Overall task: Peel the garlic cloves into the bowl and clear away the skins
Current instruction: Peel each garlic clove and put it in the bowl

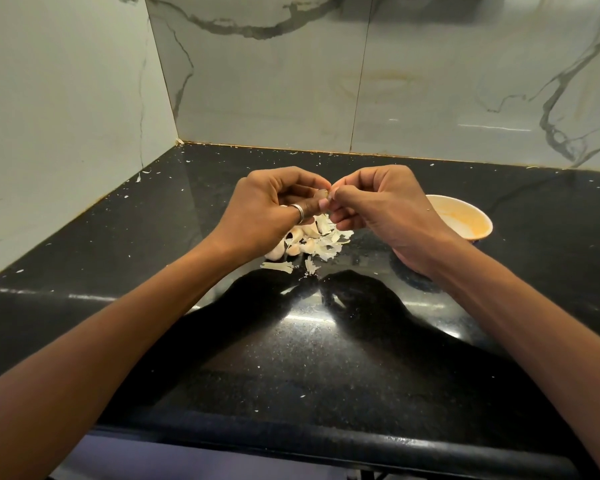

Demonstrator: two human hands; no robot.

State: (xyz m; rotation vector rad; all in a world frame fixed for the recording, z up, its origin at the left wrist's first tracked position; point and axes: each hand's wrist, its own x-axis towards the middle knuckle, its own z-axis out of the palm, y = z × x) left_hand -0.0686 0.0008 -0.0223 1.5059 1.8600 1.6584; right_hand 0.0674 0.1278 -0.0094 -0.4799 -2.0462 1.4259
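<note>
Pale garlic clove (321, 194) pinched between left hand (269, 211) and right hand (383, 211).

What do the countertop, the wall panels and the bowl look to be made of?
Countertop: polished black speckled stone, likely granite; it reflects light. Wall panels: glossy white marble-look tile, grey veins, a seam. Bowl: smooth, orange-tinted inside; ceramic or plastic, unclear.

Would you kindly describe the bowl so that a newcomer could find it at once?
Start at the black counter below the marbled wall. Just beyond the right hand, partly hidden by it, stands the bowl. It is the only round vessel, pale orange inside, unlike the white skins heaped to its left.
</note>
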